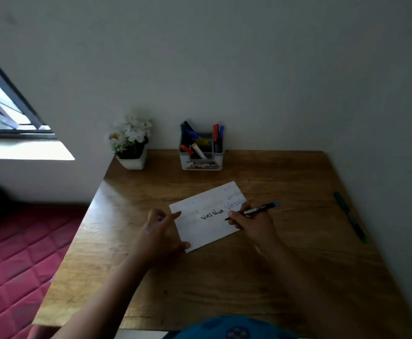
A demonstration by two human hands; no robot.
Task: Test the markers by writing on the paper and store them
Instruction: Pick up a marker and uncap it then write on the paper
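I count one sheet of paper (207,216), one marker in use, one green marker (350,216) lying loose well to the right of the paper, and one white organizer (201,155) behind the paper holding about six markers; I cannot count those exactly. A white flower pot (132,161) stands left of the organizer. My right hand (251,222) grips the black marker (253,211) with curled fingers, its tip on the paper's right half. My left hand (162,231) rests loosely spread on the paper's left edge, with a small purple thing at its fingers. The paper lies askew on the tabletop (224,277), with "varsha" written in black, another word in blue beside it, and fainter writing above.
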